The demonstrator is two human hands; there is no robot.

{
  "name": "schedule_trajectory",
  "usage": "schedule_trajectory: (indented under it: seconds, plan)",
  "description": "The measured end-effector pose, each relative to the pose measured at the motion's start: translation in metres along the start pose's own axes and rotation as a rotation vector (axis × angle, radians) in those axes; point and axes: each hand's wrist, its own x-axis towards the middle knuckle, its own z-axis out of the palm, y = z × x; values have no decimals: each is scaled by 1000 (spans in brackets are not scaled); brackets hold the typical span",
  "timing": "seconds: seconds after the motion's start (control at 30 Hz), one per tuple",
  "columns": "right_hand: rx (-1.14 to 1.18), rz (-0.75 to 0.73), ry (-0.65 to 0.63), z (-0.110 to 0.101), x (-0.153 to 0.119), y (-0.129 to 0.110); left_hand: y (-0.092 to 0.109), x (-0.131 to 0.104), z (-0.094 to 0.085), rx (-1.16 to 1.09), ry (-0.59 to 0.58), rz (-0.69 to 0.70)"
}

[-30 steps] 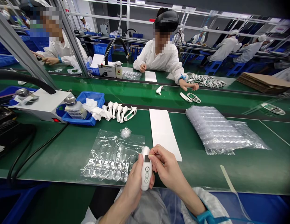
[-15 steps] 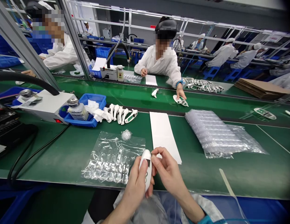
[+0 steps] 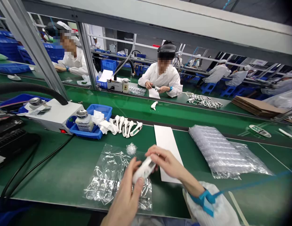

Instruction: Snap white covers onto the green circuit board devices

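A white handheld device (image 3: 144,169) with a small dark window is tilted between my hands, slightly blurred. My right hand (image 3: 166,161) grips its upper end, by the window. Around the lower end are the thumb and fingers of my left hand (image 3: 129,193), touching the device. Beneath them lies a clear plastic sheet of pockets (image 3: 108,175), with a small crumpled clear ball (image 3: 131,148) at its top edge. A white paper sheet (image 3: 168,147) is partly behind my right hand.
Blue trays (image 3: 89,133) with a metal-topped bottle stand left, beside a row of white device shells (image 3: 127,125). Stacked bubble sleeves (image 3: 216,150) lie right. Beyond the green conveyor (image 3: 131,103), a person (image 3: 163,78) handles a white part. Metal posts rise left.
The device has tipped over toward the right, and my right hand has moved onto its upper end. My left hand's grip has loosened. The person across has drawn both hands together. The view has shifted.
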Motion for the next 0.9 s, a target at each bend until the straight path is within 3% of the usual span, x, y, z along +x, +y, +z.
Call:
schedule_trajectory:
  seconds: [0.2,0.33,0.4,0.57,0.63,0.73,0.9]
  plan:
    - [-140,-31,451,-70,122,40,7,8,-50,-34,277,-24]
    - [-331,-68,529,-84,169,50,2,4,-66,39,324,-32]
    - [-459,-120,473,-73,173,49,-4,5,-71,67,323,-40]
    - [-753,-295,76,-18,152,38,-20,14,-82,136,308,51]
    - [-846,-316,-9,-2,142,34,-25,18,-88,159,316,89]
    - [-944,-296,43,3,127,30,-31,18,-97,182,337,104]
    - [-925,-171,366,-10,104,35,-41,13,-106,147,451,126]
